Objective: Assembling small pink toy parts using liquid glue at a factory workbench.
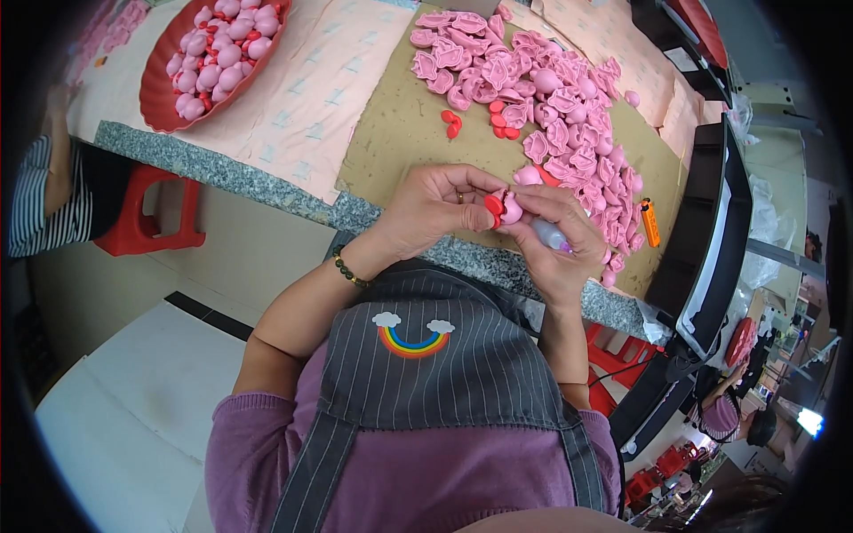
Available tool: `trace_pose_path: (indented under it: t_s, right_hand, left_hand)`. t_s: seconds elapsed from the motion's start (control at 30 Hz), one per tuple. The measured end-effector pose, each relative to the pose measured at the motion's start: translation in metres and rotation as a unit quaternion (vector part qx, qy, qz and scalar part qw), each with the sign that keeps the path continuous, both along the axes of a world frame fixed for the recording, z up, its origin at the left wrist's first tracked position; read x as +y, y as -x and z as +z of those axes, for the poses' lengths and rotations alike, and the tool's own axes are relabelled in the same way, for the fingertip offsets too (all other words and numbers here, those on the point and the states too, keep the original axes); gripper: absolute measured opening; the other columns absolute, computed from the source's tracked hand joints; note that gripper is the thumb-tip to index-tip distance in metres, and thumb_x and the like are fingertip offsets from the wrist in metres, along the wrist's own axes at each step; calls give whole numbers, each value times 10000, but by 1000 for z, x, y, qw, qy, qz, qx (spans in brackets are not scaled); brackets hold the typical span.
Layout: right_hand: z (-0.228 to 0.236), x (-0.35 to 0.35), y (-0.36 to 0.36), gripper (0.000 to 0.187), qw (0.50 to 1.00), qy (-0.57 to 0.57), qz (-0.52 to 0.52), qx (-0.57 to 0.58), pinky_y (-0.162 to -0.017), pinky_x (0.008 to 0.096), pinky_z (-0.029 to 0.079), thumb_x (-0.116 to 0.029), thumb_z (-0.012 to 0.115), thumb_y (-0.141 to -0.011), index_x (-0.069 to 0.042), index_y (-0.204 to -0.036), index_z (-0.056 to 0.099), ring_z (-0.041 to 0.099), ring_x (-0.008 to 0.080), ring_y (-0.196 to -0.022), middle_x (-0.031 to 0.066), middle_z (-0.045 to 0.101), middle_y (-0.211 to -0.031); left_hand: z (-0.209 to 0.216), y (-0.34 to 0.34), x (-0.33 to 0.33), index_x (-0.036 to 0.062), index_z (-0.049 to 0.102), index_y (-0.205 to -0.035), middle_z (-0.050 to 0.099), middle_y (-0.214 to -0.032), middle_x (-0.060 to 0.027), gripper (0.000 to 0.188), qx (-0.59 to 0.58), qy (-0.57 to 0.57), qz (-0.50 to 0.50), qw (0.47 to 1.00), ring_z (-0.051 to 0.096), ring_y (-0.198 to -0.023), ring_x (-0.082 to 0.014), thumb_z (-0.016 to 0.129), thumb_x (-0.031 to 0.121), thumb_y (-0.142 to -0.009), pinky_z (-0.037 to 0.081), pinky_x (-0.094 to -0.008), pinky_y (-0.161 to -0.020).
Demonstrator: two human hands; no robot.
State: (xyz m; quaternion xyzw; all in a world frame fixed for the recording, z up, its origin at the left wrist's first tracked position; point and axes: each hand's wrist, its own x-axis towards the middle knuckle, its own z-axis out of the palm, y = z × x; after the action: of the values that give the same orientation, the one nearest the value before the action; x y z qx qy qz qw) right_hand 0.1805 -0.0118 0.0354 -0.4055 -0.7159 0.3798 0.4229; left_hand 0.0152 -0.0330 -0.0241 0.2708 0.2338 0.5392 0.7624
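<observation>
Between the fingertips of both hands, a small red rounded part (494, 210) sits against a small pink rounded part (512, 211). My left hand (418, 213), a beaded bracelet at its wrist, pinches from the red side. My right hand (564, 253) grips the pink side, and a small translucent bottle (550, 234) with a purple tip is tucked under its fingers. Just beyond lies a heap of pink moulded plastic pieces (569, 133), some hollow shells and some round. Small red parts (504, 124) lie in little groups on the brown board (391, 133).
A red scalloped bowl (151, 98) of pink and red pieces stands at the far left. An orange lighter (650, 222) lies right of the heap, near a black tray (702, 213). At the left, another person's striped sleeve (40, 191) shows beside a red stool (164, 213).
</observation>
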Motion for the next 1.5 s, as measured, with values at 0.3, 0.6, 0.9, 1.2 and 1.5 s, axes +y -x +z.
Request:
trace_pose_path:
  t_s: [0.3, 0.6, 0.9, 1.2, 1.5]
  right_hand:
    - [-2, 1, -1, 268, 1000, -7, 6, -4, -761, 294, 476, 75, 727, -596, 21, -847, 648, 604, 202, -845, 128, 640, -880]
    - [-1, -1, 0, 268, 1000, -11, 8, -20, -767, 291, 477, 77, 717, -597, 18, -850, 648, 605, 206, -850, 123, 641, -882]
    - [-2, 0, -1, 256, 999, -35, 18, -28, -777, 301, 474, 75, 710, -603, 18, -843, 642, 604, 208, -857, 121, 641, -883]
    - [-3, -1, 0, 245, 999, -36, 18, -29, -777, 295, 474, 70, 711, -621, 19, -851, 644, 606, 207, -862, 130, 637, -900]
    - [-3, -2, -3, 260, 997, -55, 35, -30, -749, 277, 484, 71, 713, -628, 8, -875, 662, 610, 201, -855, 135, 632, -910]
  left_hand:
    - [2, -1, 0, -51, 552, -1070, 620, -991, -126, 354, 24, 2, 5, 1000, 608, -901, -155, 666, -20, -736, 504, -261, -800]
    - [5, 0, -1, -42, 560, -1064, 625, -965, -110, 367, 38, -8, 11, 999, 608, -866, -135, 680, -22, -718, 515, -231, -736]
    - [6, -1, -3, -38, 570, -1049, 625, -948, -99, 354, 42, -4, 18, 999, 601, -836, -121, 682, -25, -714, 513, -231, -726]
    - [8, -2, -5, -43, 578, -1041, 625, -940, -98, 360, 50, -4, 31, 998, 599, -831, -128, 690, -32, -699, 516, -236, -717]
    - [7, -3, -5, -37, 606, -1026, 627, -945, -104, 339, 92, 1, 42, 995, 605, -822, -134, 687, -36, -696, 523, -236, -712]
